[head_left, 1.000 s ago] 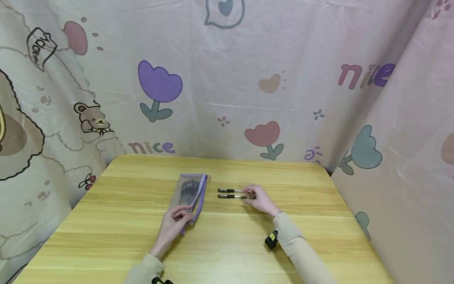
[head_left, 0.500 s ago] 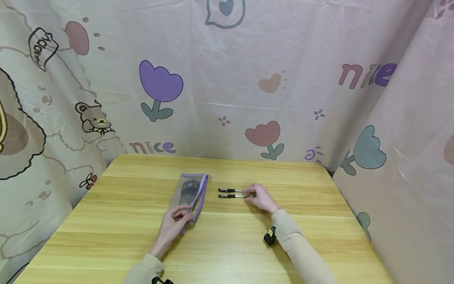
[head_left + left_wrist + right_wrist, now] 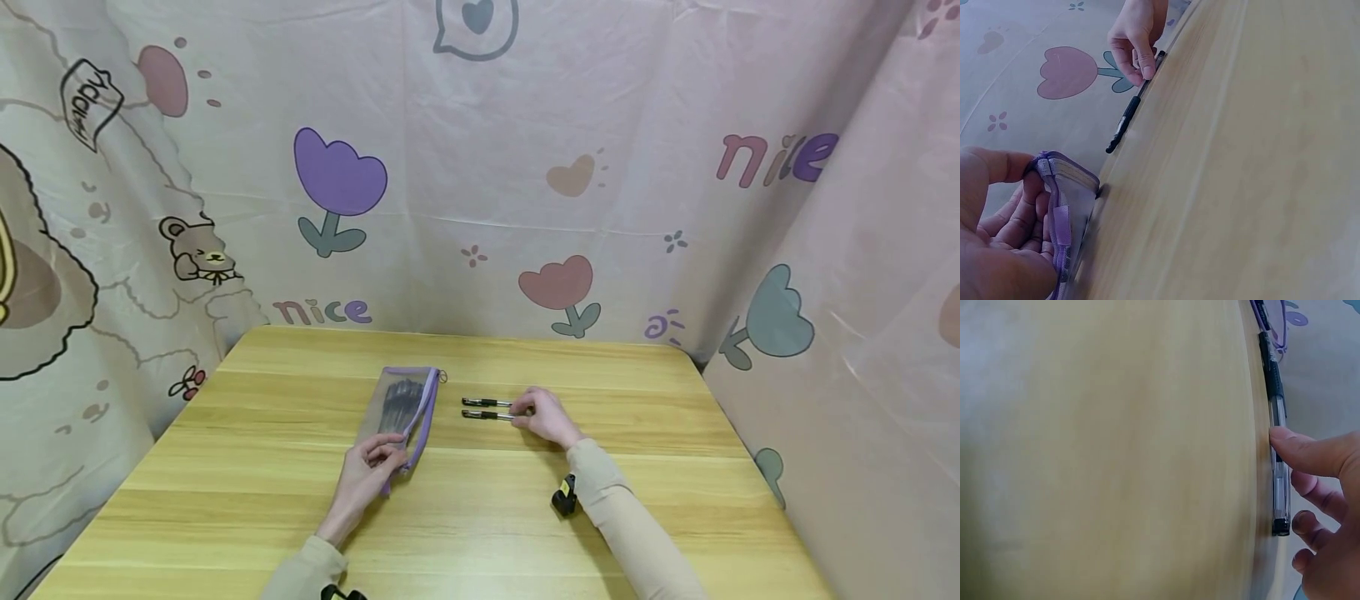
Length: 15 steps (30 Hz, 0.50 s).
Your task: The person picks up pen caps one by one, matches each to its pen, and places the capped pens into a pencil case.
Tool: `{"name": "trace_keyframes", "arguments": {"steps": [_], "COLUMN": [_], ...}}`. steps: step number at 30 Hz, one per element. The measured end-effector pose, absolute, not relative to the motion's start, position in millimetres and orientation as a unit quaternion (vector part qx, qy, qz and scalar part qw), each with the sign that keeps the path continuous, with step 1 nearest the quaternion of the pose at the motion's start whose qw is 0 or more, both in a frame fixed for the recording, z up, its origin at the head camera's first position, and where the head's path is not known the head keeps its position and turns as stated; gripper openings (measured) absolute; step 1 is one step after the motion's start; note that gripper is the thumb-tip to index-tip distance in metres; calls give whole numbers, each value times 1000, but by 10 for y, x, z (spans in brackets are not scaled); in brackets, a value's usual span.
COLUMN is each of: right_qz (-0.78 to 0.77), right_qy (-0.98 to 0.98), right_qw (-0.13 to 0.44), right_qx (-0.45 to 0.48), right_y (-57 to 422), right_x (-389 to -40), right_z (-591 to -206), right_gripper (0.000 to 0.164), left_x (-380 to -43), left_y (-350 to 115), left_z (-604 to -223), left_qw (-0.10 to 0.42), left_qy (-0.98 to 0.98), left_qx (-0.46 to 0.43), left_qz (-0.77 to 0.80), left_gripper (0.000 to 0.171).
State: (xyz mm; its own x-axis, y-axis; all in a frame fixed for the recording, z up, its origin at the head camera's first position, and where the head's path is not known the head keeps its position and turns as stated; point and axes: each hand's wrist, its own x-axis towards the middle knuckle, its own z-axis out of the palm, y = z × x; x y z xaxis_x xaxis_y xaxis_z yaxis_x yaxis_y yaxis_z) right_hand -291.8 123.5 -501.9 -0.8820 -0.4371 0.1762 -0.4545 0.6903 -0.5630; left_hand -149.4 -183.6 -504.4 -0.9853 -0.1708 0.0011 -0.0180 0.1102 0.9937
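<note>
On the table lies a mesh zip pouch [image 3: 378, 412] with purple trim and a bundle of dark pens [image 3: 402, 404] inside. My left hand [image 3: 363, 475] pinches its near edge by the zip between thumb and fingers; in the left wrist view the pouch's opening edge [image 3: 1061, 225] stands raised. To the right, two black gel pens lie side by side, the near pen [image 3: 487, 415] and the far pen [image 3: 483, 402], their black grips pointing left. My right hand [image 3: 549, 418] has its thumb on the near pen's clear barrel [image 3: 1280, 487], fingers behind, and covers both right ends.
The wooden table [image 3: 480, 525] reaches back to a patterned curtain [image 3: 465, 192], which also hangs along both sides. A small black wrist camera [image 3: 564, 497] sits beneath the right sleeve, and another [image 3: 342, 593] by the left cuff.
My right hand has shifted slightly to the left along the pens over the last half second. The pens, the pouch and my left hand look the same.
</note>
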Motion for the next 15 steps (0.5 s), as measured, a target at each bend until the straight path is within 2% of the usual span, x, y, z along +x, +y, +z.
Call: {"name": "trace_keyframes", "arguments": {"steps": [15], "right_qz": [327], "right_qy": [-917], "right_qw": [14], "right_qx": [229], "right_y": [1192], "right_x": [-2855], "right_z": [-4961], "right_gripper": [5], "left_x": [-1490], "left_y": [-1827], "left_z": [-5043], "left_qw": [58], "left_qy": [-742], "left_qx": [63], "left_qz": [-665], "left_gripper": [29]}}
